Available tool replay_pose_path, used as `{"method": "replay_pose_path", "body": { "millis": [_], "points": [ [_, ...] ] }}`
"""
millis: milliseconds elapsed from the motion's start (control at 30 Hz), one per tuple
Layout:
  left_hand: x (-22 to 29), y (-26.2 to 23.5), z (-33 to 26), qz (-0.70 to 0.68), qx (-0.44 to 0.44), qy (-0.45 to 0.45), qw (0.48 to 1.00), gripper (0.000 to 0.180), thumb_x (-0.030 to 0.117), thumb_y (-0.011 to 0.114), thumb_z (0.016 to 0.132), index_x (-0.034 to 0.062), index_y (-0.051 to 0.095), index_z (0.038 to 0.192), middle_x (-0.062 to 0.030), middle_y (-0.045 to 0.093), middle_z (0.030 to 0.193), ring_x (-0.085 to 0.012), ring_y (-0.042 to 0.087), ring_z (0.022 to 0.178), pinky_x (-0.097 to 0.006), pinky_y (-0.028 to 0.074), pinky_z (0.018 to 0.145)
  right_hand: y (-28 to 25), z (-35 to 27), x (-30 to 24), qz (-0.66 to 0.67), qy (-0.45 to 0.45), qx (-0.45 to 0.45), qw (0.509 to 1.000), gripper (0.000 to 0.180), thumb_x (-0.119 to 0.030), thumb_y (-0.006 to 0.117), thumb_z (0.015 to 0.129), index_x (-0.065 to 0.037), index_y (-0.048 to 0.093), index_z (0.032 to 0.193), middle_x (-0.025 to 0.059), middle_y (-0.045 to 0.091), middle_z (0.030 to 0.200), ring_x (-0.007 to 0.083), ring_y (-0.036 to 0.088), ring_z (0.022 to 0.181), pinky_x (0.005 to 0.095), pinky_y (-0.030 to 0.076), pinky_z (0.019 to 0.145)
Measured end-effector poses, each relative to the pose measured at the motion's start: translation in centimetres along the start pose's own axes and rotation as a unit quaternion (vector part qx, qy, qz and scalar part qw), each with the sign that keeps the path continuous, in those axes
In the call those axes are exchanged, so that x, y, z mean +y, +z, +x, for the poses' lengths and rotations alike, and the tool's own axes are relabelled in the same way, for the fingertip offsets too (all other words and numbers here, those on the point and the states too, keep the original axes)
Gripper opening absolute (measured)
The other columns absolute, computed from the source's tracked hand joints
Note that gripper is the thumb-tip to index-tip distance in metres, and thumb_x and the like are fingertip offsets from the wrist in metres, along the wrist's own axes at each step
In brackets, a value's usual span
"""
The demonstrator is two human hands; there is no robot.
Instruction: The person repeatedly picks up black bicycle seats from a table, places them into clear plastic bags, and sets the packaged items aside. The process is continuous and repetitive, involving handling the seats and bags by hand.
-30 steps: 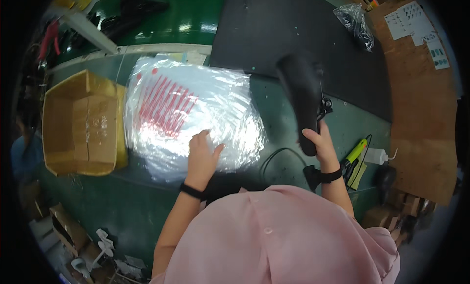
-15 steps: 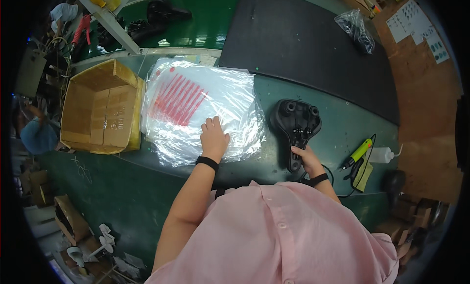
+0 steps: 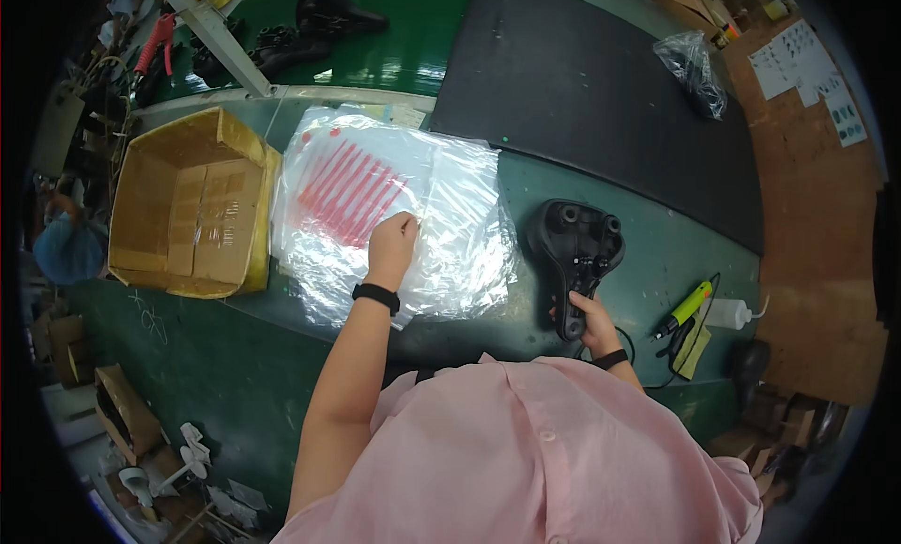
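Observation:
A stack of clear plastic bags (image 3: 450,234) with red printing lies flat on the green table. My left hand (image 3: 392,248) is closed over its middle, fingers curled in a pinch at the top bag's film. To the right, a black bicycle saddle (image 3: 574,239) is underside up, its wide end with two round sockets pointing away from me. My right hand (image 3: 593,323) grips its narrow nose, thumb on top and the other fingers mostly hidden beneath.
A cardboard box (image 3: 192,211) with taped rims stands left of the bags. Behind lies a black mat (image 3: 591,84) with a plastic-wrapped dark item (image 3: 693,75). At right are a green electric screwdriver (image 3: 690,305) and a white squeeze bottle (image 3: 730,313). More saddles (image 3: 333,14) sit at the far left.
My left hand has gone from spread flat on the bags to curled and closed, a little to the left. My right hand still holds the saddle.

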State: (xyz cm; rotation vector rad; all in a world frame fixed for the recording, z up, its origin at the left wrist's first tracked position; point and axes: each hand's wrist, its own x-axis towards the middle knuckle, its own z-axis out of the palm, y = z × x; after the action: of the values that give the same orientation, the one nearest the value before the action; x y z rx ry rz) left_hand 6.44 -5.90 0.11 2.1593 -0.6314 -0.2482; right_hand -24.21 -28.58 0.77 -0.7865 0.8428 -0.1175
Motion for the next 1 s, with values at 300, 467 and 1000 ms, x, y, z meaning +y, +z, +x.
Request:
{"method": "replay_pose_path", "body": {
  "millis": [300,467,1000],
  "points": [
    [-0.9,-1.1,-0.9,-0.353,-0.143,-0.153,0.912,0.013,0.004,0.072,0.077,0.001,0.06,0.072,-0.0044,0.061,0.07,-0.0097,0.057,0.06,-0.023,0.047,0.055,14.4,2.0,-2.9,-0.006,0.035,-0.174,0.984,0.05,-0.009,0.069,0.079,-0.001,0.05,0.124,0.0048,0.06,0.106,0.0148,0.06,0.092,0.0279,0.05,0.081],
    [0.0,-0.2,-0.9,-0.26,-0.133,-0.141,0.946,0.016,0.001,0.071,0.077,0.0005,0.056,0.072,-0.0033,0.06,0.068,-0.0111,0.058,0.058,-0.026,0.049,0.054,20.9,9.5,0.2,-0.035,0.024,-0.202,0.978,0.042,-0.009,0.071,0.079,-0.001,0.053,0.116,0.0051,0.063,0.098,0.0131,0.062,0.082,0.0285,0.051,0.074],
    [-3.1,-12.5,-6.1,-0.565,-0.025,-0.247,0.787,0.009,0.014,0.055,0.093,0.0066,0.055,0.098,0.0036,0.048,0.078,-0.0066,0.048,0.07,-0.023,0.043,0.062,16.1,8.6,-0.7,-0.204,-0.154,-0.043,0.966,0.057,-0.005,0.076,0.072,0.0,0.048,0.122,0.0068,0.062,0.108,0.0159,0.059,0.097,0.0298,0.047,0.087]
  ]
}}
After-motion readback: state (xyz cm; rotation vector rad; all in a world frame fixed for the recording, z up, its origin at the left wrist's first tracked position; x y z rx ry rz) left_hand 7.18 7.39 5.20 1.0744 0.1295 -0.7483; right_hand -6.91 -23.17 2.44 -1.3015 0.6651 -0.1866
